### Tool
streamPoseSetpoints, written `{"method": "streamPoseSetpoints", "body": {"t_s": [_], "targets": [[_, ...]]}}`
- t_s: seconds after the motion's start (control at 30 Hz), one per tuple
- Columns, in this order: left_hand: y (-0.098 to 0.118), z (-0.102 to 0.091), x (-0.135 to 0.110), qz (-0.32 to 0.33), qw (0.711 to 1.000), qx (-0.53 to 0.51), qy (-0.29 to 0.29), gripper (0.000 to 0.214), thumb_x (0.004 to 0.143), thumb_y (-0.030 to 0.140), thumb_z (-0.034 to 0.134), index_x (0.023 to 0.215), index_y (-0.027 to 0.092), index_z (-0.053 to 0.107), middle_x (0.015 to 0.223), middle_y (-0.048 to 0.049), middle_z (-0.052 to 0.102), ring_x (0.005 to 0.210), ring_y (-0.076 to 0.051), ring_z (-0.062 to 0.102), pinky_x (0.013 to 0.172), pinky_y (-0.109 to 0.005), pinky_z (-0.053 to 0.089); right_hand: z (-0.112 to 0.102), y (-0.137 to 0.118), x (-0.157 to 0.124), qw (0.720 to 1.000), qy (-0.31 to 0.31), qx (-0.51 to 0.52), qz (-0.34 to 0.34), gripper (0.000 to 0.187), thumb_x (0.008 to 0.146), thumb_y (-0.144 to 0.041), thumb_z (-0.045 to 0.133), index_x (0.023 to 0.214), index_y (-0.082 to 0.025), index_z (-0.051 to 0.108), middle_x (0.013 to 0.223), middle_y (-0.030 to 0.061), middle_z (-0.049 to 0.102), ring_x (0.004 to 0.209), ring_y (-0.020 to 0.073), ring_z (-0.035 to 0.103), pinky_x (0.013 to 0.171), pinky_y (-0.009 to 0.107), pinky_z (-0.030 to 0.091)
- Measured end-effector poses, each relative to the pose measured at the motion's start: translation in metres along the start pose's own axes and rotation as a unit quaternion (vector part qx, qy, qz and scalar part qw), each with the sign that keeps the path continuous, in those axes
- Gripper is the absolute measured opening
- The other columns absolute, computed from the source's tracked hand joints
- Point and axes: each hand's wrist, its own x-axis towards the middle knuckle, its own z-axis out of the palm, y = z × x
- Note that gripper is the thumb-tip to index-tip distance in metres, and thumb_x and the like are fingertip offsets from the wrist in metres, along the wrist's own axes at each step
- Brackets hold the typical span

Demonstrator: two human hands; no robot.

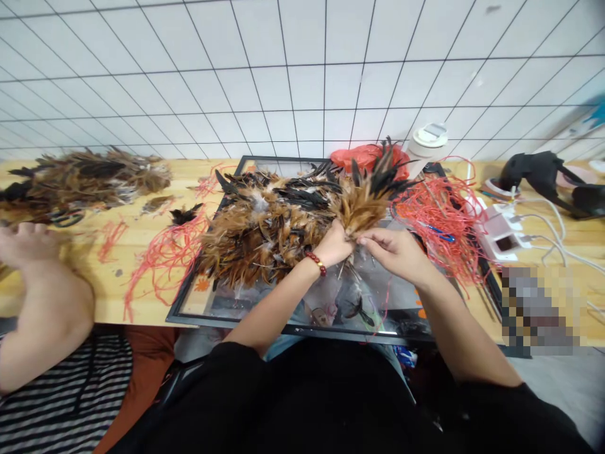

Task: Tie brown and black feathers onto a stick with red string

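Note:
My left hand (pixel 335 243), with a dark red bead bracelet at its wrist, is closed around the base of a bunch of brown and black feathers (pixel 362 208). The tips fan upward and the bare quill ends poke out below. Close beside it, my right hand (pixel 396 251) pinches at the gathered quills; whatever sits between its thumb and finger is too small to make out. A large heap of loose feathers (pixel 265 233) lies to the left on a black-framed glassy panel (pixel 293 318). A small dark feather (pixel 362 310) rests nearer me.
Red strings (pixel 444 221) lie tangled at right, with more red strings (pixel 165 252) at left. Behind are a red plastic bag (pixel 350 159) and a white-lidded cup (pixel 428 145). A white charger (pixel 501 233) trails cables. A co-worker's hand (pixel 29 249) is near another feather pile (pixel 94 176).

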Motion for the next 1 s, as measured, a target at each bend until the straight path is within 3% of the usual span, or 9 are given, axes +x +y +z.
{"method": "streamPoseSetpoints", "body": {"t_s": [0.13,0.3,0.43,0.53,0.63,0.7,0.8,0.93,1.0], "targets": [[0.0,0.005,-0.003,0.133,0.96,0.243,0.042,0.036,0.061,-0.009,0.067,0.067,0.02,0.047,0.055,0.0067,0.033,0.053,-0.013,0.036,0.058,-0.022,0.02,-0.015,-0.015,0.017,0.993,-0.052,-0.105,-0.017,0.028,0.087,-0.038,0.053,0.079,-0.019,0.071,0.072,0.0037,0.069,0.062,0.0144,0.056,0.064,0.027,0.038],[0.003,0.004,-0.013,0.225,0.895,0.386,-0.013,0.028,0.076,-0.002,0.059,0.062,0.018,0.045,0.063,0.0057,0.02,0.057,-0.014,0.037,0.06,-0.02,0.019,-0.032,0.005,0.043,0.989,0.02,-0.147,0.022,0.023,0.08,-0.037,0.06,0.076,-0.017,0.071,0.066,0.003,0.066,0.061,0.0143,0.055,0.062,0.027,0.037],[0.011,-0.007,-0.025,0.254,0.892,0.367,-0.071,0.013,0.077,0.005,0.061,0.076,0.018,0.059,0.065,0.0042,0.025,0.056,-0.014,0.027,0.058,-0.021,0.016,-0.036,0.029,0.053,0.995,0.0,-0.062,0.082,0.028,0.069,-0.045,0.07,0.069,-0.016,0.069,0.062,0.0017,0.064,0.058,0.013,0.053,0.058,0.026,0.038],[0.019,-0.012,-0.032,0.237,0.899,0.341,-0.14,0.016,0.074,0.008,0.062,0.086,0.019,0.064,0.065,0.0028,0.031,0.055,-0.014,0.021,0.057,-0.021,0.015,-0.032,0.042,0.056,0.995,-0.011,-0.008,0.096,0.038,0.063,-0.053,0.075,0.067,-0.016,0.07,0.063,0.0019,0.065,0.06,0.0131,0.054,0.059,0.026,0.039],[0.028,-0.015,-0.031,0.205,0.891,0.331,-0.234,0.011,0.07,0.01,0.066,0.07,0.019,0.061,0.061,0.0009,0.036,0.053,-0.012,0.018,0.057,-0.022,0.014,-0.03,0.052,0.058,0.993,-0.011,0.038,0.108,0.043,0.054,-0.056,0.08,0.064,-0.015,0.07,0.062,0.0015,0.064,0.061,0.0117,0.052,0.06,0.025,0.039],[0.037,-0.02,-0.027,0.2,0.88,0.337,-0.267,0.017,0.068,0.009,0.068,0.061,0.019,0.056,0.059,0.0002,0.037,0.053,-0.011,0.017,0.057,-0.022,0.013,-0.033,0.059,0.055,0.986,-0.022,0.081,0.143,0.044,0.052,-0.056,0.082,0.063,-0.014,0.07,0.057,-0.0001,0.06,0.056,0.0091,0.047,0.056,0.024,0.036],[0.056,-0.036,-0.019,0.214,0.877,0.355,-0.243,0.016,0.067,0.008,0.07,0.061,0.018,0.059,0.06,-0.0012,0.04,0.055,-0.012,0.024,0.056,-0.021,0.014,-0.045,0.072,0.042,0.966,-0.072,0.137,0.205,0.045,0.054,-0.055,0.082,0.068,-0.014,0.072,0.051,-0.003,0.052,0.047,0.0056,0.034,0.046,0.022,0.026],[0.08,-0.06,-0.005,0.262,0.891,0.354,-0.11,0.015,0.063,0.008,0.074,0.065,0.018,0.063,0.063,-0.0019,0.046,0.062,-0.013,0.04,0.053,-0.019,0.021,-0.063,0.09,0.013,0.949,-0.101,0.169,0.248,0.046,0.058,-0.057,0.081,0.075,-0.015,0.074,0.048,-0.0029,0.048,0.043,0.0065,0.032,0.043,0.023,0.024],[0.089,-0.065,0.003,0.264,0.913,0.308,-0.041,0.018,0.061,0.005,0.075,0.067,0.017,0.063,0.066,-0.0017,0.05,0.065,-0.012,0.047,0.052,-0.018,0.026,-0.072,0.098,0.0,0.946,-0.1,0.17,0.258,0.047,0.06,-0.06,0.08,0.076,-0.016,0.075,0.044,-0.0043,0.044,0.041,0.0068,0.031,0.042,0.024,0.024]]}}
